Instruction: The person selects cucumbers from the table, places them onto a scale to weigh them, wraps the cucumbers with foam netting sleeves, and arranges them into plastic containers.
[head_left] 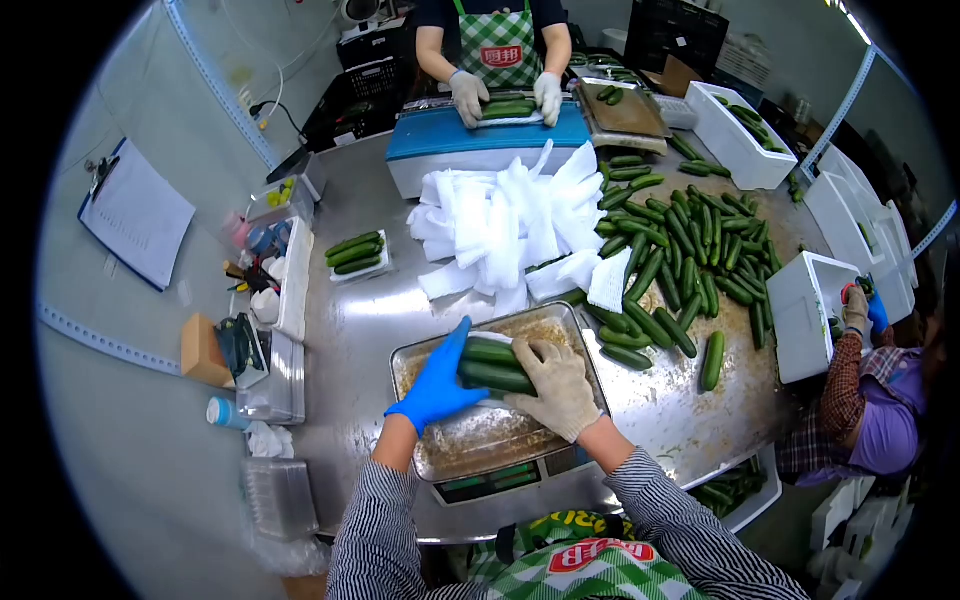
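Cucumbers: seen from the head camera, at least two fat green ones lie side by side between the person's two hands, above the metal tray. One end points to each hand, and the middle shows in the gap.
Left hand: in a blue glove, pressed around the left ends, with one finger pointing up past them.
Right hand: in a knit glove, bent over the right ends, fingertips on the green skin. Both hands are clamped on the same cucumbers.
White bit: something pale peeks out behind the cucumbers, too hidden to name.
Foam nets: a big white heap just past the tray.
Cucumber pile: lots of loose ones to the right of the nets.
Small pack: a few cucumbers on a white tray, left of the nets.
Person across the table: two white gloves sit at both ends of another pack, over a blue-topped box.
Person at the right: one hand is at a white foam box.
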